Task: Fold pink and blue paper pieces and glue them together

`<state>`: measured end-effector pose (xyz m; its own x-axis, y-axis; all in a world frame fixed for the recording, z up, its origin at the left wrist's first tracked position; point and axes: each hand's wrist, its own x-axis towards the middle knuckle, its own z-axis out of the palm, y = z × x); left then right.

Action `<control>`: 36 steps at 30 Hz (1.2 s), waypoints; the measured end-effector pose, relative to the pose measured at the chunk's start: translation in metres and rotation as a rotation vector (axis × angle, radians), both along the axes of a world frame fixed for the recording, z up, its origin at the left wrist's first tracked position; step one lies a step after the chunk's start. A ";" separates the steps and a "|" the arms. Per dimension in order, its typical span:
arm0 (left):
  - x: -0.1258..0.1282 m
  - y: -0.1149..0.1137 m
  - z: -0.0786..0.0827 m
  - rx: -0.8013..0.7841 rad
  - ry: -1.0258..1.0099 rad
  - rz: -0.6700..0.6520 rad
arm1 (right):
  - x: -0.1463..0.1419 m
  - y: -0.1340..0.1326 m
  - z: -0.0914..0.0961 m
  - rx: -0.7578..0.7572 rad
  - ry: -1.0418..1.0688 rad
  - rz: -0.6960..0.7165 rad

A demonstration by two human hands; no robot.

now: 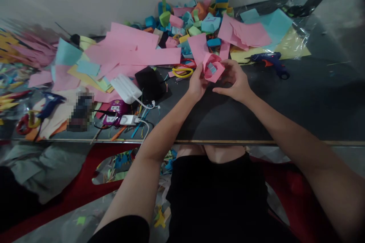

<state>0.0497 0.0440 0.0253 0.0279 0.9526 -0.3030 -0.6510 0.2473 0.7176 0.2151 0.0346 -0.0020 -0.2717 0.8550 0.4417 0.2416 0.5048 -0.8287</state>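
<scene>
Both hands hold a small folded pink paper piece (212, 69) just above the dark table (299, 98). My left hand (197, 82) grips its left side with fingers curled. My right hand (235, 81) pinches its right side, thumb stretched toward the left hand. A light blue bit shows inside the pink fold. Behind the hands lie red and yellow scissors (184, 69).
Pink paper sheets (134, 51) and a heap of folded coloured paper pieces (188, 17) cover the far table. A blue glue gun (270, 60) lies at right. A white power bank (126, 89), a black pouch (149, 83) and cables sit left. Another glue gun (48, 102) lies far left.
</scene>
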 end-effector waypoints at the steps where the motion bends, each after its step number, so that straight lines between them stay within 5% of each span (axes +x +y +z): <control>1: 0.000 -0.001 0.000 -0.014 -0.008 -0.006 | -0.001 0.000 -0.002 0.065 -0.047 -0.033; 9: 0.009 -0.009 0.011 -0.007 -0.048 -0.035 | -0.012 -0.005 -0.008 0.293 -0.100 -0.298; 16: 0.006 -0.004 0.001 0.013 -0.022 -0.028 | -0.005 -0.002 -0.002 0.250 -0.108 -0.246; 25: 0.006 -0.004 0.000 0.035 -0.031 -0.025 | -0.003 0.013 -0.020 0.173 0.062 -0.188; 36: 0.005 -0.003 -0.001 0.080 -0.007 -0.029 | 0.002 0.011 -0.007 0.239 -0.032 -0.214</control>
<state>0.0544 0.0411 0.0239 0.0579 0.9725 -0.2258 -0.6496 0.2085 0.7311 0.2176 0.0454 -0.0089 -0.1140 0.7676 0.6308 0.3874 0.6190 -0.6832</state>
